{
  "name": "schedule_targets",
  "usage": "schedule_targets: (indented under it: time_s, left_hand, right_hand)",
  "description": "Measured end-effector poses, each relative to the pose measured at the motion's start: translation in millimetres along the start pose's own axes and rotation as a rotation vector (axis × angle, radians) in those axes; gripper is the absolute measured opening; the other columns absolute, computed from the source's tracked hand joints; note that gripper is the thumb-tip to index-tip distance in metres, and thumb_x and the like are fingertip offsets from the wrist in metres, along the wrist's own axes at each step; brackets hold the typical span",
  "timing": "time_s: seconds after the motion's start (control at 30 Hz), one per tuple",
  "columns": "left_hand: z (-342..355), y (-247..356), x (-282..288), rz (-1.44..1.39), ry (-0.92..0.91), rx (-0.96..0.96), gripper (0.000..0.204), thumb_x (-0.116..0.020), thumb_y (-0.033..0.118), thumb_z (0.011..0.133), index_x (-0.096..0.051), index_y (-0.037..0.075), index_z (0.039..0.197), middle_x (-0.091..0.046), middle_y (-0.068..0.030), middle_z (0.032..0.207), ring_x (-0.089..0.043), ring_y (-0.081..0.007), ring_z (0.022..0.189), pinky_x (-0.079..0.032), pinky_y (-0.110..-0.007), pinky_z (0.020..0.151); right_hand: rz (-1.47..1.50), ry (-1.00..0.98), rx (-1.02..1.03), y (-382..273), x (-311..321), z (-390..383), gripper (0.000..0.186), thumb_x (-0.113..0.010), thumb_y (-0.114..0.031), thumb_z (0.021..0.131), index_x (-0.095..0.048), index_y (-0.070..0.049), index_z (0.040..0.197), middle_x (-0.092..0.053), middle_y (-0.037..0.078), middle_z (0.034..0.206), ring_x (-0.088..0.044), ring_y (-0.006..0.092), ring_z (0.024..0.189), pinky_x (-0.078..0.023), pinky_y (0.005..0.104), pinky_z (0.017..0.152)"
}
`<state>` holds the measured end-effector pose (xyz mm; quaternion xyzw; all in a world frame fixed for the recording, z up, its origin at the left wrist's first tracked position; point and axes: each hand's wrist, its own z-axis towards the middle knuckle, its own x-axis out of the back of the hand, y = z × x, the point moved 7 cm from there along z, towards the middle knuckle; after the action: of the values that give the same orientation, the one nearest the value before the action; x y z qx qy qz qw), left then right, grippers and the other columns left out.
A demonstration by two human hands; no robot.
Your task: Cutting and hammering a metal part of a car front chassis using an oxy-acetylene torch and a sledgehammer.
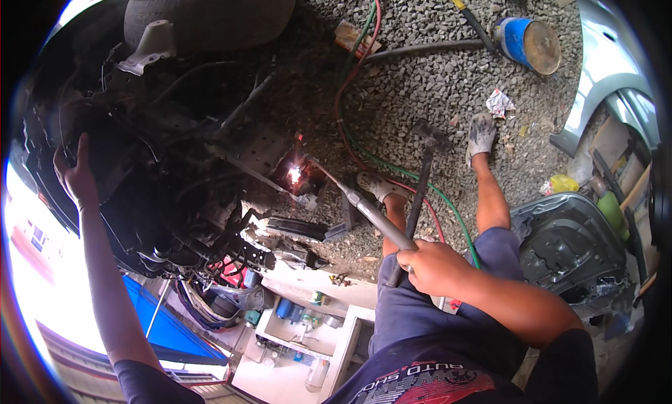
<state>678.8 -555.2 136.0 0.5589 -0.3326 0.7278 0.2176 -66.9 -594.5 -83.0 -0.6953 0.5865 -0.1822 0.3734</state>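
In my right hand (437, 267) is a long metal gas torch (378, 220), its thin tip pointing left. A bright flame (295, 173) glows at the metal frame rail (269, 155) of a dark, stripped car front (168, 159). The metal around the glow shows orange. My left hand (75, 174) reaches far left and grips a dark edge of the car body, thumb apart from the curled fingers. A sledgehammer (422, 187) slants between my legs, its handle end passing close to my right hand. Whether it touches the hand I cannot tell.
Red and green hoses (341, 99) run across the gravel (413, 82). A tire (210, 15) lies at the upper left. A blue can (528, 45), a silver fender (605, 61) and a grey panel (570, 239) lie right. A white shelf unit (346, 334) holds bottles below.
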Motion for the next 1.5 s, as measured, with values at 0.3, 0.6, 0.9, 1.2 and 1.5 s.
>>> schedule_targets:
  time_s: [0.3, 0.6, 0.9, 1.2, 1.5]
  left_hand:
    - [-4.0, 8.3, 1.1, 0.032, 0.018, 0.045, 0.093, -0.092, 0.063, 0.087, -0.062, 0.000, 0.149, -0.059, -0.0230, 0.152, -0.056, -0.0373, 0.144, -0.042, -0.047, 0.124]
    - [2.9, 0.2, 4.7, 0.130, -0.011, -0.160, 0.088, -0.092, 0.062, 0.088, -0.065, 0.001, 0.145, -0.061, -0.0209, 0.145, -0.057, -0.0366, 0.141, -0.043, -0.046, 0.123]
    - [-2.5, -21.9, -8.7, 0.037, -0.003, 0.007, 0.064, -0.087, 0.050, 0.098, -0.069, 0.019, 0.150, -0.055, -0.0199, 0.153, -0.056, -0.0363, 0.144, -0.045, -0.046, 0.122]
    - [4.9, -30.7, -11.1, 0.295, -0.024, -0.382, 0.048, -0.078, 0.037, 0.107, -0.068, 0.038, 0.154, -0.054, -0.0186, 0.157, -0.052, -0.0370, 0.151, -0.045, -0.043, 0.122]
    - [0.9, -4.8, -8.0, 0.208, -0.041, -0.181, 0.069, -0.083, 0.052, 0.100, -0.066, 0.014, 0.155, -0.058, -0.0211, 0.155, -0.054, -0.0383, 0.149, -0.042, -0.047, 0.124]
  right_hand:
    - [0.011, -0.022, 0.000, -3.0, -1.7, 16.9, 0.023, -0.073, -0.015, 0.093, -0.077, -0.013, 0.115, -0.073, 0.022, 0.105, -0.076, 0.0437, 0.099, -0.061, 0.0559, 0.088]
    - [-0.010, -0.071, 0.024, -18.6, 7.3, -7.8, 0.029, -0.070, -0.015, 0.094, -0.076, -0.016, 0.123, -0.074, 0.025, 0.108, -0.077, 0.0458, 0.103, -0.061, 0.0576, 0.088]
    - [-0.022, -0.037, -0.006, -10.6, 3.2, 15.1, 0.025, -0.073, -0.015, 0.092, -0.076, -0.013, 0.117, -0.075, 0.025, 0.101, -0.078, 0.0453, 0.097, -0.062, 0.0582, 0.087]
    - [-0.033, -0.041, 0.060, -19.7, 1.1, -1.5, 0.032, -0.072, -0.015, 0.093, -0.076, -0.016, 0.124, -0.074, 0.025, 0.104, -0.078, 0.0452, 0.097, -0.062, 0.0578, 0.087]
    - [-0.026, 0.018, 0.028, -11.1, -0.4, 24.1, 0.023, -0.072, -0.015, 0.091, -0.077, -0.013, 0.114, -0.076, 0.022, 0.096, -0.078, 0.0456, 0.093, -0.062, 0.0581, 0.082]
